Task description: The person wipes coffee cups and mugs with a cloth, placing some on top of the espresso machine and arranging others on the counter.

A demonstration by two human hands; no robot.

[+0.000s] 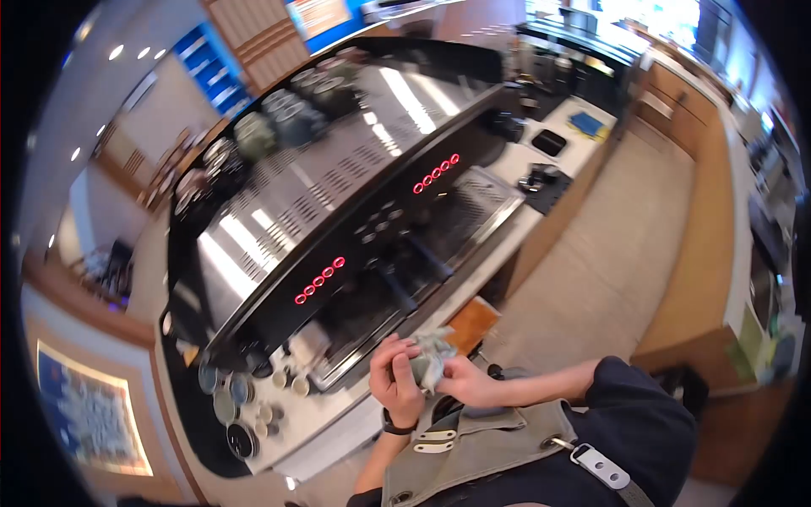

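Note:
Both my hands are close together in front of my apron, beside the front edge of the coffee machine (338,203). My left hand (395,380) has its fingers curled round a pale greenish cloth (432,355). From the other side my right hand (465,380) grips the same cloth, its fingers partly hidden in the folds. Whether anything is wrapped inside the cloth cannot be seen. An orange-brown board (473,325) lies just beyond the cloth.
Small cups (291,380) and stacked bowls (226,406) stand on the counter (338,414) at the lower left. More cups (291,118) sit on top of the machine. A blue cloth (585,124) lies on the far counter. A wooden cabinet (693,245) stands at the right.

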